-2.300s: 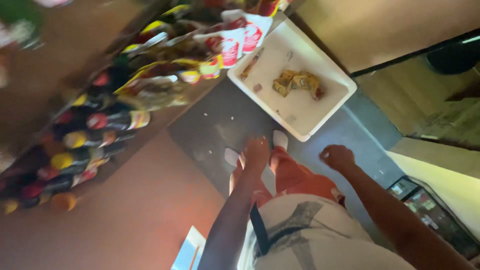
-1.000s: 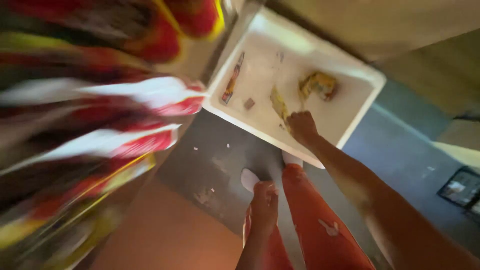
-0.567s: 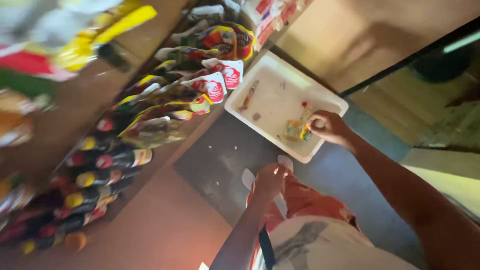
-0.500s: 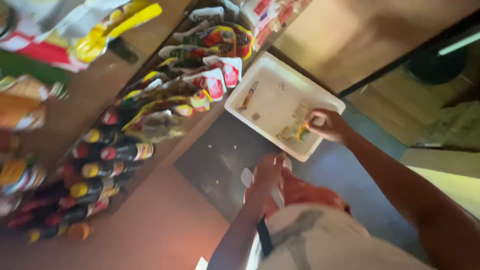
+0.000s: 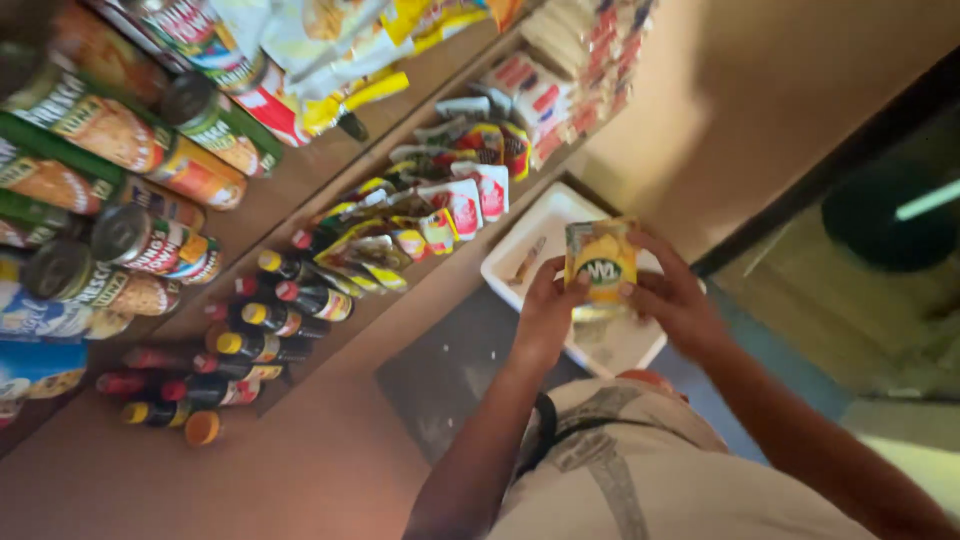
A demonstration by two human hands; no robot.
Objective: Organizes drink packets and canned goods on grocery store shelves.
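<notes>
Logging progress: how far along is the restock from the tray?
Done: shelves carry cans, bottles and sachets. In hand: a yellow packet, lifted above the white tray on the floor, with the left hand and right hand each in a grip on one side. Left: the packet is not yet shelved, and at least one small item lies in the tray.

We stand in a small grocery shop: brown wooden shelves carry rows of labelled tin cans, dark sauce bottles with coloured caps and bright foil sachets.
</notes>
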